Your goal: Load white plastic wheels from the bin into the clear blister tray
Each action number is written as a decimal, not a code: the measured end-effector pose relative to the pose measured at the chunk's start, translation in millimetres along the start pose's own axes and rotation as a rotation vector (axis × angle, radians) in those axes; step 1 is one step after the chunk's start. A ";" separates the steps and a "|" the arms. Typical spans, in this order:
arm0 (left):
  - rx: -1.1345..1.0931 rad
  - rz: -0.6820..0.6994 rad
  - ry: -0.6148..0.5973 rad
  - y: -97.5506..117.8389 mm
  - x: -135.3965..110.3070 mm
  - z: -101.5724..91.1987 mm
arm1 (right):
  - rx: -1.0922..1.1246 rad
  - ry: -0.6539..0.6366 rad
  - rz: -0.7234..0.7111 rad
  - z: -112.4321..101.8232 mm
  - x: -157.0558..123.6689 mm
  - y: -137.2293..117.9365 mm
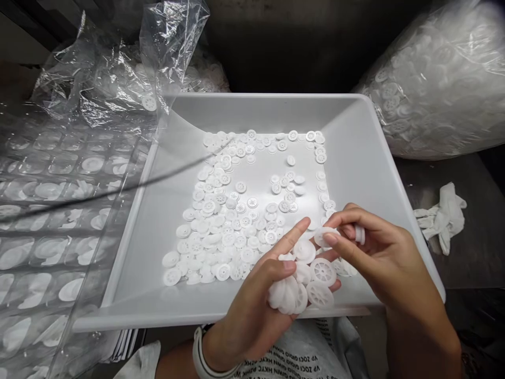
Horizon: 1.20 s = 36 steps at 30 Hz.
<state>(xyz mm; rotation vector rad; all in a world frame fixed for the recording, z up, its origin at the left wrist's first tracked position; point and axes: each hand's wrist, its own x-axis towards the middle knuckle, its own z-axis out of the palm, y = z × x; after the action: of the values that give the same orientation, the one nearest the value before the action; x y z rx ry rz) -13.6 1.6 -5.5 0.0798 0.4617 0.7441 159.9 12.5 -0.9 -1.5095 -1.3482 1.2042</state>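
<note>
White plastic dominated the view: a shallow moulded tray (268, 96) sat on a dark worktop (445, 179), with a bulging clear bag of white discs (437, 89) beyond its far right corner and a sheet of clear plastic (59, 210) spread along its left side, more discs showing through it. A crumpled white cloth (444, 218) lay on the worktop to the right, and a printed sack (295, 358) showed below the near rim. Inside the tray, spoked plastic wheels (224, 226) lay in a loose, roughly square layer with no clear long axis, ringed by the sloping walls. That layer lay ahead of the hands and mostly to the left, so the left hand (252, 310), which wore a white wristband (201, 352), was nearer to it. That hand curled around a fanned stack of wheels (321, 279), its index finger (294, 237) reaching towards the layer. The right hand (379, 252), over the near right corner, pinched narrowly on one wheel (325, 237), with a stubby white cylinder (359, 234) just beside its fingers; whether the two were joined could not be told.
</note>
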 end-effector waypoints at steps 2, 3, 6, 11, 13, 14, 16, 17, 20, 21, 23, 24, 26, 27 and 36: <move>0.022 -0.009 -0.031 0.2 0.0 1.0 | -0.039 0.020 -0.009 2.1 3.6 -2.3; 0.034 -0.018 -0.037 0.7 0.1 2.1 | -0.076 0.022 -0.015 3.2 4.8 -2.9; 0.077 -0.065 -0.034 3.0 0.5 6.3 | -0.121 0.021 -0.003 5.5 4.7 -3.0; 0.056 -0.035 -0.021 4.0 1.2 6.7 | -0.031 0.041 0.011 2.3 -5.5 -0.3; 0.019 -0.027 -0.003 3.7 1.2 5.2 | -0.058 0.019 0.015 -0.9 -11.9 1.3; 0.001 -0.025 0.009 3.6 1.1 4.8 | -0.090 -0.006 0.016 -2.5 -15.1 2.0; -0.028 -0.015 0.036 3.9 1.0 4.7 | -0.173 -0.068 -0.010 -5.6 -21.0 2.7; -0.038 -0.013 0.047 4.2 1.0 4.8 | -0.219 -0.100 -0.028 -6.9 -23.2 2.6; -0.047 -0.027 0.078 4.7 0.6 5.0 | -0.322 -0.178 -0.077 -9.6 -26.0 1.2; -0.047 -0.030 0.090 4.7 0.3 4.9 | -0.332 -0.199 -0.078 -9.9 -25.6 0.6; -0.048 -0.033 0.108 4.6 -0.2 4.3 | -0.325 -0.228 -0.047 -9.9 -23.9 -0.2; -0.055 -0.032 0.118 4.6 -0.3 3.9 | -0.308 -0.230 -0.024 -9.7 -22.8 -0.3; -0.067 -0.033 0.125 4.3 -0.3 3.5 | -0.248 -0.213 0.021 -9.3 -21.0 0.1; -0.072 -0.035 0.123 4.2 -0.2 3.4 | -0.202 -0.195 0.034 -9.2 -20.4 0.5; -0.106 -0.001 0.071 2.1 0.5 5.3 | -0.012 -0.029 0.048 -5.8 -15.3 1.6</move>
<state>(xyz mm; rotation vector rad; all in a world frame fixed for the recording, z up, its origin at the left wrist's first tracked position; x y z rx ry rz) -12.4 4.0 -0.5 -0.0464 0.4891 0.7708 166.0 -2.6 1.5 -1.5460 -1.3471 1.2538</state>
